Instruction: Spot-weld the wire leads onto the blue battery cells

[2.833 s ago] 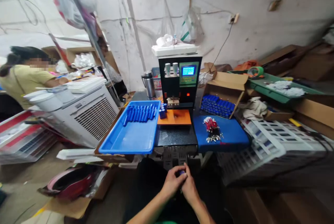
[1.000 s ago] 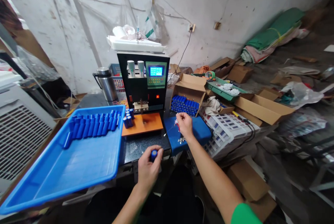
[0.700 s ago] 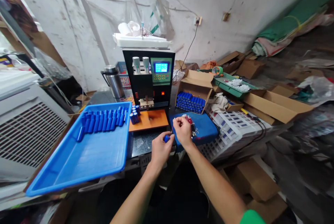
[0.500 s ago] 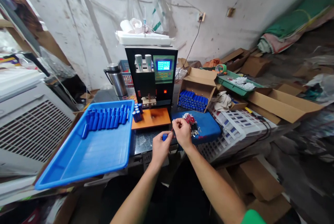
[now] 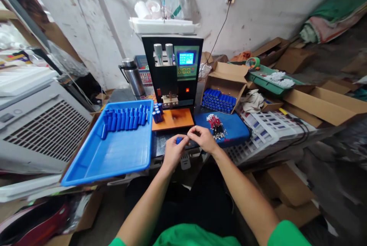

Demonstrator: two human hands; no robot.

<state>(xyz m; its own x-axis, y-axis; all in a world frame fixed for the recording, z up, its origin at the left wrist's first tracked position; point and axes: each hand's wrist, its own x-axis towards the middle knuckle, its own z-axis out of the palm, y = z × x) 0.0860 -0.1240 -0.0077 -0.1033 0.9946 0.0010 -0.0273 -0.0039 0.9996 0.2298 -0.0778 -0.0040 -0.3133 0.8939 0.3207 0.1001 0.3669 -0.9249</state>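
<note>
My left hand (image 5: 172, 150) is closed round a small blue battery cell (image 5: 179, 140) at the near edge of the bench. My right hand (image 5: 202, 139) pinches a thin wire lead right beside the cell, its fingertips meeting my left hand's. A bundle of red wire leads (image 5: 216, 125) lies on a blue pad (image 5: 235, 131) just right of my hands. Behind them stands a black spot-welder (image 5: 172, 71) with an orange plate (image 5: 173, 119) at its foot.
A blue tray (image 5: 114, 150) with a row of blue cells sits at the left. A cardboard box (image 5: 226, 81) of blue cells stands right of the welder. A steel flask (image 5: 132, 76), a white cooler (image 5: 37, 123) and more cartons (image 5: 321, 104) surround the bench.
My right hand took a wire lead from the bundle and came back to my left hand with the cell. Both hands now meet at the bench edge. The camera tilted down.
</note>
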